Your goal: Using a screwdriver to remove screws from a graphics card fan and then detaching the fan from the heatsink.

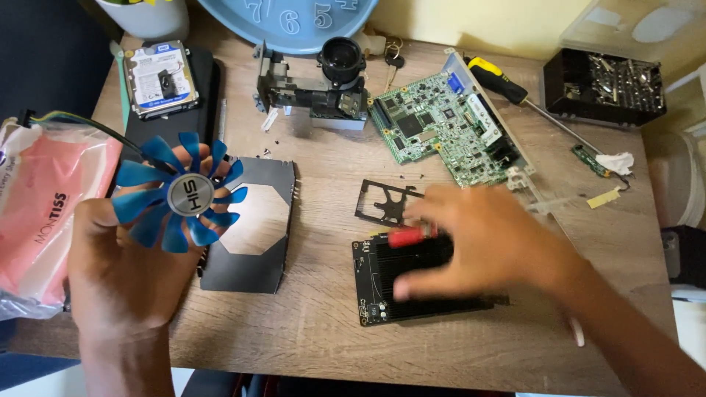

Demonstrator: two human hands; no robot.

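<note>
1. The left hand (129,276) rises from the lower left, palm up and fingers curled round the back of a blue cooling fan (182,192), holding it face up above the table edge.
2. The blue cooling fan has translucent curved blades round a silver hub; a thin bundle of wires (88,125) runs from it up and to the left, over a pink plastic bag (44,213).
3. Just right of the left hand lies a dark metal shroud (250,228) with an octagonal cutout, flat on the wooden table (323,345).
4. The right hand (485,246) reaches in from the lower right, blurred, fingers loosely bent; whether it pinches anything I cannot tell. It hovers over a black finned heatsink board (401,283), and a small red object (408,235) shows at its fingertips.
5. Beyond the right hand lies a green circuit board (441,129).
</note>
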